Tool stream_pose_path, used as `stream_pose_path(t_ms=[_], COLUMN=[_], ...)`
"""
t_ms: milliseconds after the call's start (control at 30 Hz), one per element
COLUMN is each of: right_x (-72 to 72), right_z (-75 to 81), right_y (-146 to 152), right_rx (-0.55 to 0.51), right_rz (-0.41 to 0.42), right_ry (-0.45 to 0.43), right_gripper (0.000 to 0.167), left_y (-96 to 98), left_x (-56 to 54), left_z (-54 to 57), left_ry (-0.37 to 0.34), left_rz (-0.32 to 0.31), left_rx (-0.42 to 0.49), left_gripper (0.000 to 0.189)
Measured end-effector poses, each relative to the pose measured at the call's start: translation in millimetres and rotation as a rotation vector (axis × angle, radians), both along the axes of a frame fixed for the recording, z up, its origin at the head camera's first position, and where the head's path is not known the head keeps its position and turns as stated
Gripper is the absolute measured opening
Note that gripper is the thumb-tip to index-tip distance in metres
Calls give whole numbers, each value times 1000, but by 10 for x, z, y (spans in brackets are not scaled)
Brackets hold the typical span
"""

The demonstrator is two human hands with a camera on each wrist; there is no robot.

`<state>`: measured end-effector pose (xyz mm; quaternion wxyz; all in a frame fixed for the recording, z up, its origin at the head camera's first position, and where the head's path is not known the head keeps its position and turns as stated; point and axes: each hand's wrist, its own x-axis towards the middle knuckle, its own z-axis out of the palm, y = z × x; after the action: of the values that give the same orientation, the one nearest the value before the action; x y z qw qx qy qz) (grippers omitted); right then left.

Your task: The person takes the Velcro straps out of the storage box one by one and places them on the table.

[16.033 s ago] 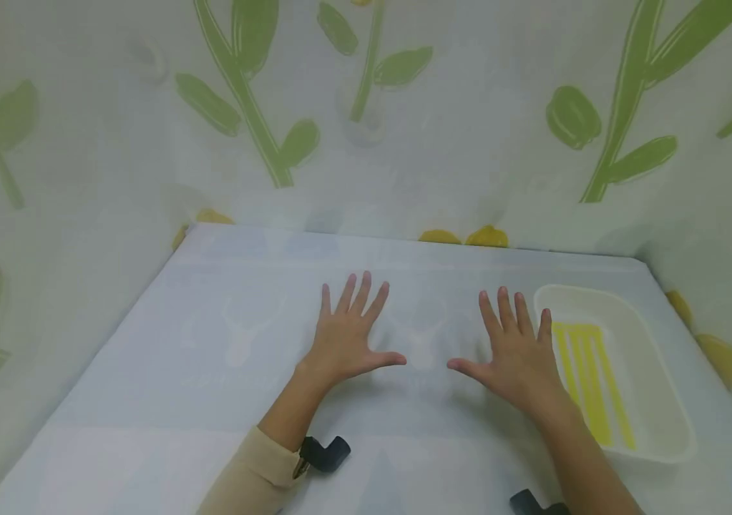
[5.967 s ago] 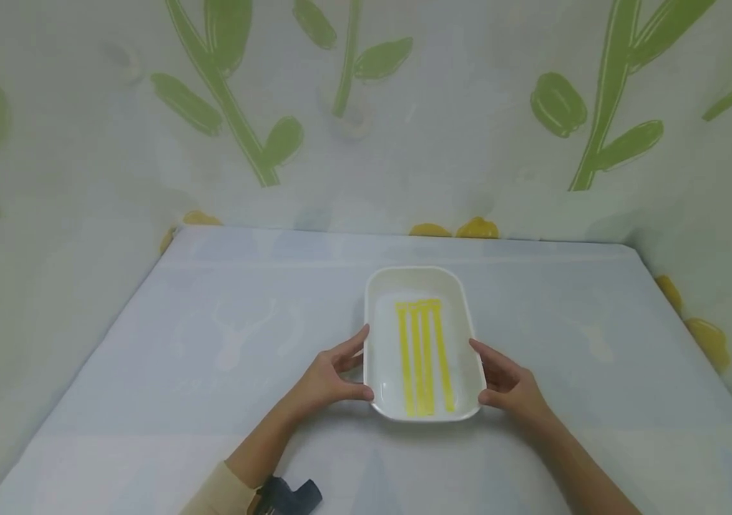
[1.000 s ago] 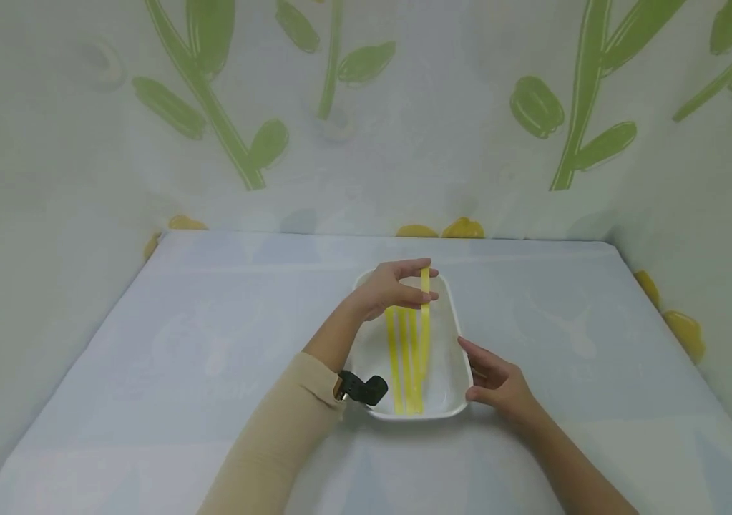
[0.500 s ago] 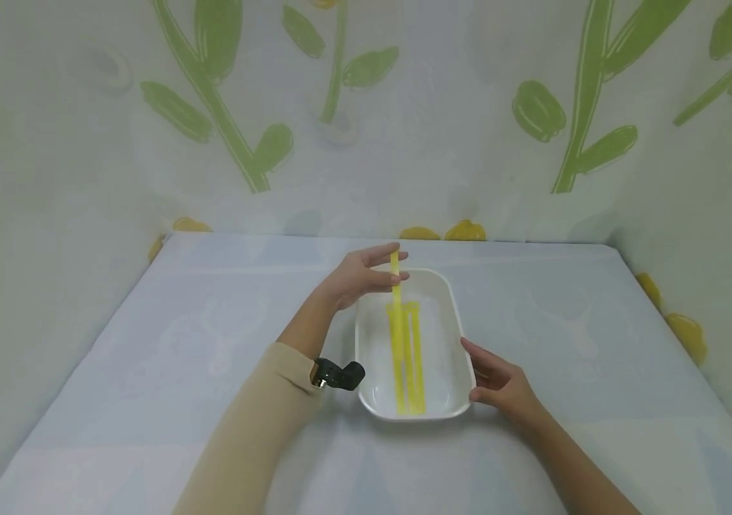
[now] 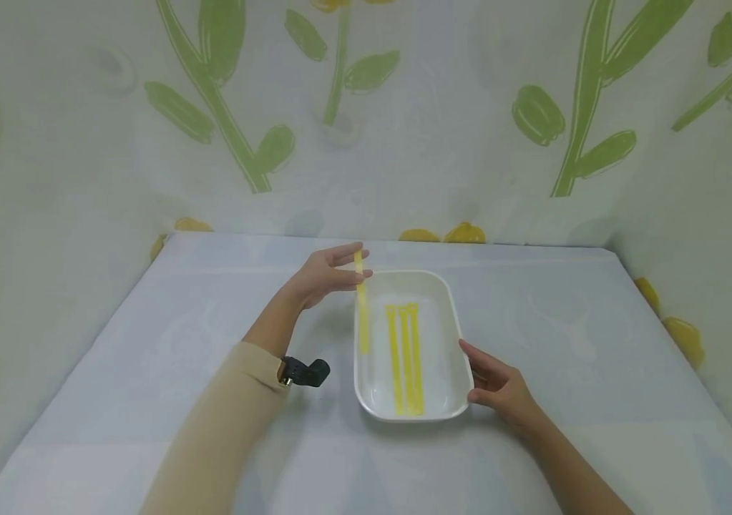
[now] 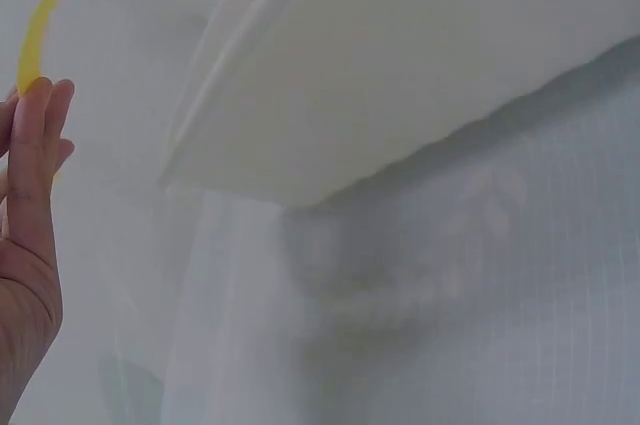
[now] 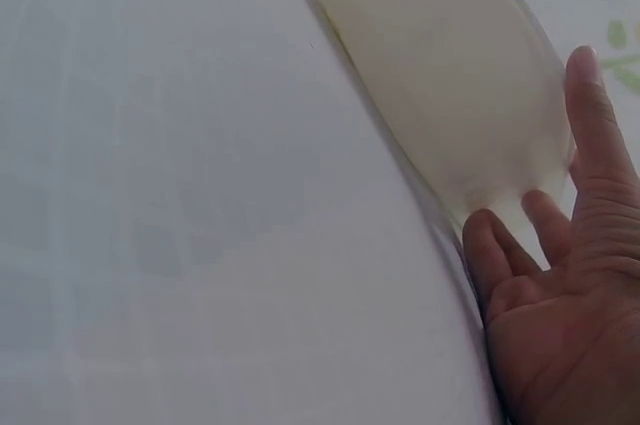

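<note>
My left hand (image 5: 327, 275) pinches a flat yellow strip (image 5: 362, 315) near its top end, and the strip hangs over the left rim of the white tray (image 5: 439, 400). In the left wrist view the strip (image 6: 45, 20) bends slightly, pinched at the fingertips of the left hand (image 6: 30, 205). Three more yellow strips (image 5: 407, 357), with wider far ends, lie side by side lengthwise inside the tray. My right hand (image 5: 504, 386) holds the tray's right side, thumb by the near corner. In the right wrist view the right hand's (image 7: 560, 315) fingers touch the tray's outer wall (image 7: 450, 85).
A pale patterned cloth covers the table (image 5: 572, 443). Behind it and at both sides hangs a curtain-like backdrop (image 5: 443, 143) with green plants and yellow flowers. A black device (image 5: 304, 372) is strapped to the left wrist, by a beige sleeve (image 5: 211, 422).
My left hand has carried the strip leftward, from over the middle of the tray to its left rim. The right hand stays at the tray's right side. Earlier the tray was moved from the right to the middle.
</note>
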<state>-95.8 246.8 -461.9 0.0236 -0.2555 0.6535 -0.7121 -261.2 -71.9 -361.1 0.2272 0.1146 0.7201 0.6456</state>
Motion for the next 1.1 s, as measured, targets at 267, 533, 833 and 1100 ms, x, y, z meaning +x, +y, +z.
stream_pose_path(t_ms=[267,533,833,1100], right_x=[-8,-37,-26,0], right_z=[7,21,22,25], right_y=[-12,13,20,24], right_rx=[11,11,10,33], right_rz=[-9,-13,-18,-23], right_ry=[-28,-43,-61,-44], right_gripper=[70,70,70,70], left_y=[-171,-303,-440,-526], left_x=[46,185,314,403], left_z=[-20,-97,-326,-494], left_ry=[-6,-14,-55,-43], left_rz=[16,0,18,30], left_rx=[-113,-113,-151,-219], left_gripper=[73,73,73,75])
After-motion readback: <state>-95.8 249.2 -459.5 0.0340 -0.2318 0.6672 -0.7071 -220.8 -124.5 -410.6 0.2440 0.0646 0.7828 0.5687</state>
